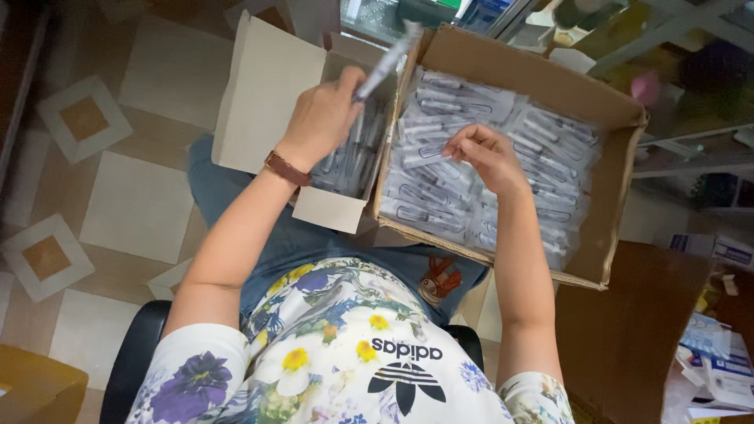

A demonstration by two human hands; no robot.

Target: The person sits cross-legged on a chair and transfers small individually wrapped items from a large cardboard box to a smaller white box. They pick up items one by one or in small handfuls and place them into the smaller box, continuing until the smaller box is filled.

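The floor is laid with pale square tiles set among brown diamond insets. A black chair stands on it, a brown wooden cabinet to the right, glass shelving behind.

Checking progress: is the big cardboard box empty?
No, the big box is full of clear wrapped packets under the right hand.
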